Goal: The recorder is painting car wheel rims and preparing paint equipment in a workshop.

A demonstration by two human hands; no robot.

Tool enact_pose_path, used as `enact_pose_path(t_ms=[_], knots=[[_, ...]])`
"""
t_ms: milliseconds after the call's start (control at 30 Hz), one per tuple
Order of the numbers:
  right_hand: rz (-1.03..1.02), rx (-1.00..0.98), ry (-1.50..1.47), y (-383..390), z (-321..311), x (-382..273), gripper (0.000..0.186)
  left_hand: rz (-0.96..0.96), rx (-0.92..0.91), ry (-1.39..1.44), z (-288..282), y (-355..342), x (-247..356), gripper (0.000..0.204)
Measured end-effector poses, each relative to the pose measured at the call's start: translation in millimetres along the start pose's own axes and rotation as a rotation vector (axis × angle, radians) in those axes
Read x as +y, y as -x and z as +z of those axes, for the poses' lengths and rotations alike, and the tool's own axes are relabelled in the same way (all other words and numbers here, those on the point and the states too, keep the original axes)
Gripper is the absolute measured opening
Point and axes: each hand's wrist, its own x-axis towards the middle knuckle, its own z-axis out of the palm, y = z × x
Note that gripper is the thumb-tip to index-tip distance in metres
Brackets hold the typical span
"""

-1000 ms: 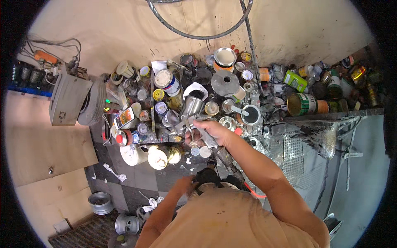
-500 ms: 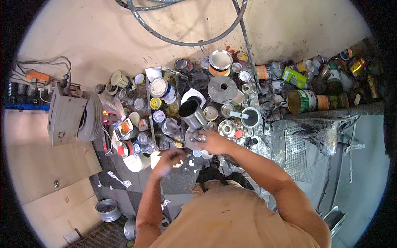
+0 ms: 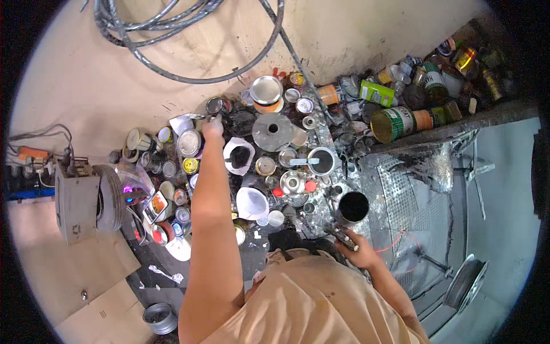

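Note:
My left arm stretches far across the bench. My left hand point(image 3: 212, 128) is at a small dark round can point(image 3: 215, 105) near the wall; blur and the hand itself hide its fingers, so I cannot make out a grip. A large pale-lidded can point(image 3: 189, 142) stands just beside that wrist. On the right, close to my body, my right hand point(image 3: 356, 250) is closed around the metal handle of a spray gun point(image 3: 345, 236). The gun's open cup point(image 3: 353, 206) faces up and looks dark inside.
Cans and lids crowd the bench, among them a pot with a flat stick across it point(image 3: 321, 162), a round grey disc point(image 3: 272, 132) and a white paper funnel point(image 3: 252, 203). A phone point(image 3: 155, 207) lies at left. A hose point(image 3: 212, 79) hangs on the wall.
My left hand has gone from near my body out to the far cans. My right hand has drawn the cup and gun back to the right, turning the cup upright. The view has shifted.

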Motion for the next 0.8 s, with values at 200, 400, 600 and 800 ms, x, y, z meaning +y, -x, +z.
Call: enact_pose_path(t_ms=[200,400,600,800], knots=[[0.318,0.165,-0.132,48.6,12.2,56.9,0.049,0.209,0.166,-0.48,-2.8,-12.1,-2.4,0.042],[0.394,0.224,-0.236,61.7,32.0,84.7,0.049,0.387,0.244,-0.624,-6.6,6.0,7.5,0.03],[0.192,0.23,-0.144,53.7,26.7,65.5,0.027,0.562,0.3,-0.586,-7.2,-4.9,-14.9,0.023],[0.452,0.106,-0.115,53.3,18.6,41.6,0.045,0.475,0.37,-0.634,-3.5,-3.8,-8.1,0.018]])
